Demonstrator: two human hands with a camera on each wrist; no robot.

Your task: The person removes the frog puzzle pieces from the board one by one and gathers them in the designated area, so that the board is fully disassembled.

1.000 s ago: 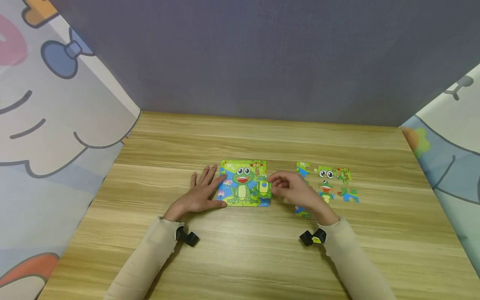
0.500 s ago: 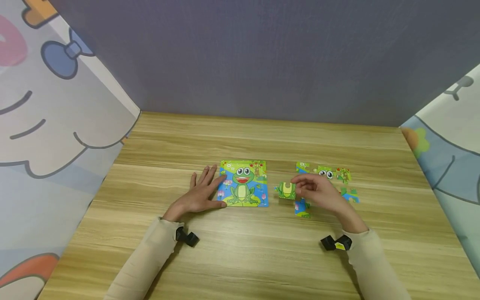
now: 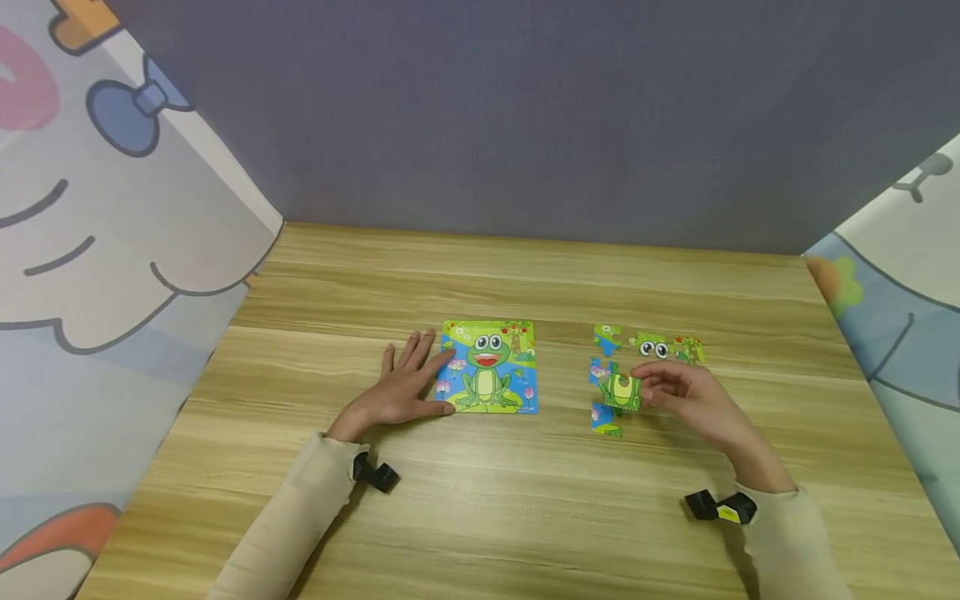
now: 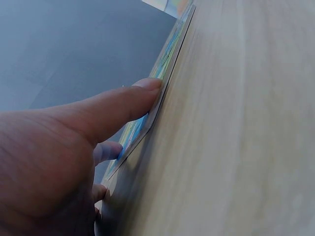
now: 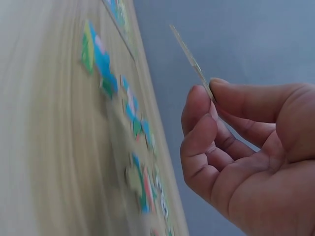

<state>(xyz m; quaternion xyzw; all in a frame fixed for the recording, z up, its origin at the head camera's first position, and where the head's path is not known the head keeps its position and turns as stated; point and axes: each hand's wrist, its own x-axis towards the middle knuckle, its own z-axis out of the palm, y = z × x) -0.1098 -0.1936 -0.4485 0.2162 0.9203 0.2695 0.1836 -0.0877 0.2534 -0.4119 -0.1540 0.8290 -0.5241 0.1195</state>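
My right hand (image 3: 693,400) pinches a green and yellow puzzle piece (image 3: 622,392) between thumb and fingers. In the right wrist view the piece (image 5: 189,56) is seen edge-on, raised off the table. Below and around it lie loose puzzle pieces, among them a frog-eyes piece (image 3: 654,348) and a blue-green corner piece (image 3: 604,419). Part of the group is hidden by the hand. My left hand (image 3: 397,387) lies spread at the left side of a square frog puzzle board (image 3: 487,392). Its thumb (image 4: 142,88) touches the board's edge, and the index fingertip rests on the picture.
Everything sits on a wood-grain table (image 3: 480,508). A dark grey panel (image 3: 525,125) stands along its back edge. Cartoon-printed walls (image 3: 112,250) flank it on both sides. Another corner piece (image 3: 607,337) and a tree piece (image 3: 688,348) lie at the back of the loose group.
My right hand has moved rightward from the board's right edge, carrying the pinched piece over the loose pieces. The left hand and the board have stayed put.
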